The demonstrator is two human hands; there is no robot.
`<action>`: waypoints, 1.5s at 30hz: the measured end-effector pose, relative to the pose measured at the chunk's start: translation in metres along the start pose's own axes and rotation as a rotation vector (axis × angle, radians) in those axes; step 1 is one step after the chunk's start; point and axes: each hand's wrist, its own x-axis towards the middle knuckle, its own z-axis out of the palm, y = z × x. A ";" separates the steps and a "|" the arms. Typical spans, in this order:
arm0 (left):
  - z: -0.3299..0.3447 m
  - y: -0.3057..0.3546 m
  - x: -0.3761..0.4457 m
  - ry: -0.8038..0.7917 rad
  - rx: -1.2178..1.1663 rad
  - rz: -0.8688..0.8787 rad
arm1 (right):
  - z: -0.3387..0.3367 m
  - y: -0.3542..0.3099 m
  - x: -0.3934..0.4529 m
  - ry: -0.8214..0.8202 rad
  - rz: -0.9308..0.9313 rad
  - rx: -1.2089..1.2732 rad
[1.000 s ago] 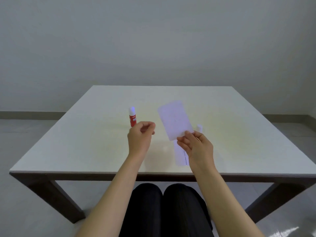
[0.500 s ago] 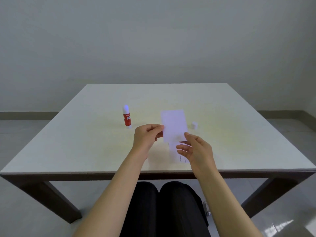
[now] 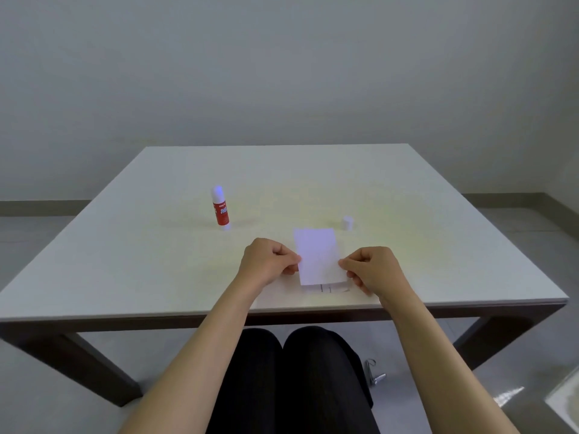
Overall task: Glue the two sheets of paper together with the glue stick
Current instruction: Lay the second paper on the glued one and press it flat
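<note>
From the head camera, the left hand (image 3: 266,261) pinches the left edge of the top sheet (image 3: 318,256) between thumb and forefinger, and the right hand (image 3: 372,267) pinches its right edge the same way, each grip closed on the paper. Holding both sides lets the person square the sheet over the lower sheet (image 3: 326,288), which lies flat on the counter (image 3: 125,261) and shows only as a narrow printed strip at the near edge. The top sheet looks close to, or just touching, the lower one; which cannot be told.

The glue stick (image 3: 221,209) stands upright and uncapped, well to the left, out of the way. Its cap (image 3: 347,222) sits apart to the right. Pressing down likely comes next.
</note>
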 end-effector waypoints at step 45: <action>0.006 0.015 0.006 -0.060 0.410 0.007 | 0.004 0.002 -0.002 0.015 -0.121 -0.272</action>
